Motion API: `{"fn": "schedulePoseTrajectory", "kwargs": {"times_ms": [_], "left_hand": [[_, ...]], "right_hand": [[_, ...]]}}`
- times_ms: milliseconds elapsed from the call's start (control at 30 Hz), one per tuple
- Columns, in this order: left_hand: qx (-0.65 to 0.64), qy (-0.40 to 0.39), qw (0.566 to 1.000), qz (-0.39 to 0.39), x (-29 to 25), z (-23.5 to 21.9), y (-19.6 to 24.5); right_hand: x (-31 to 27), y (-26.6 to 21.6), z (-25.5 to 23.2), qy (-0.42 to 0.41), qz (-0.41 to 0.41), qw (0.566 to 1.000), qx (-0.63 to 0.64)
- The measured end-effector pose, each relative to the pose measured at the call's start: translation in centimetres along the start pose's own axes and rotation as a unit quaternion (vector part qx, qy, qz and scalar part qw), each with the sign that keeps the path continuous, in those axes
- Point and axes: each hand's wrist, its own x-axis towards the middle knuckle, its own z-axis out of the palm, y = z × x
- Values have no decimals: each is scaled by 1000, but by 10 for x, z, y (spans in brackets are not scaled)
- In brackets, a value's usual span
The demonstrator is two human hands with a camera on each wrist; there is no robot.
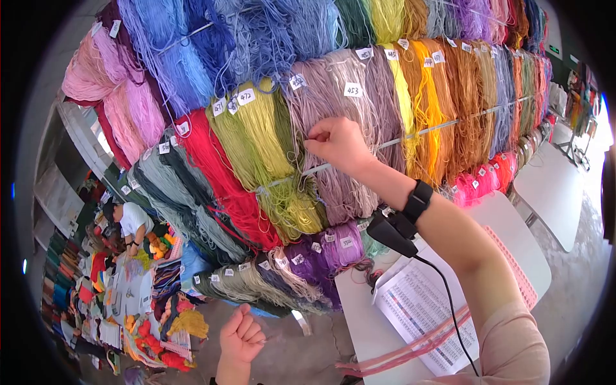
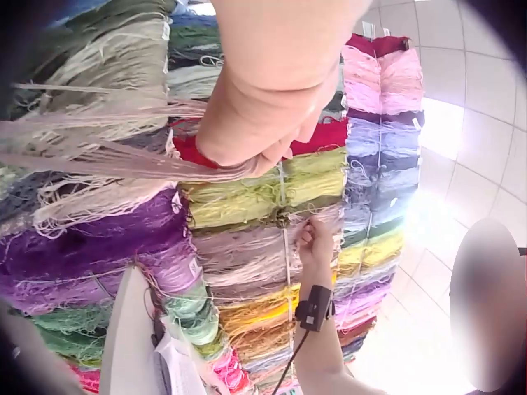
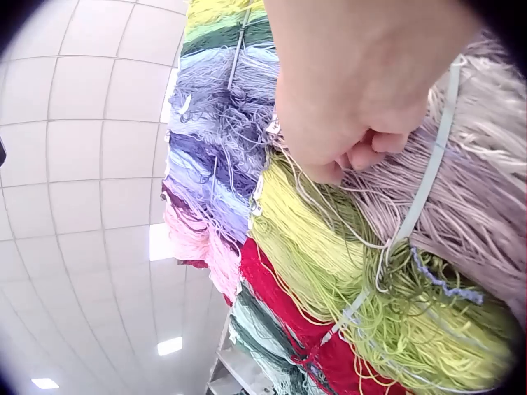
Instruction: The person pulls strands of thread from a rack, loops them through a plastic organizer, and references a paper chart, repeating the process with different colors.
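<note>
While the right hand pinched strands in the mauve skein hanging between green and yellow, the left hand gripped a few loose threads below — soft, tangle-prone stuff, I'd judge, best taken near the tie.

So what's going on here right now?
A person stands at a wall of hanging yarn bundles. Their right hand is raised, pinching strands of the pale mauve yarn beside the yellow-green yarn. Their left hand is held low with its fingers curled round a bunch of pale strands. A printed sheet lies on the white table.
</note>
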Motion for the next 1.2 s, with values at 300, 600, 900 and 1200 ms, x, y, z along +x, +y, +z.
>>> {"fn": "schedulePoseTrajectory", "kwargs": {"times_ms": [300, 600, 900, 1200], "left_hand": [[105, -69, 992, -1, 12, 15, -5], [148, -53, 988, 10, 8, 17, -3], [172, -93, 981, -6, 17, 40, -3], [375, -174, 906, 88, 54, 154, -2]], "right_hand": [[15, -2, 7, 75, 1, 997, 18], [6, 6, 0, 55, 33, 974, 217], [3, 2, -23, 22, 129, 859, 495], [-2, -5, -45, -56, 116, 825, 550]]}}
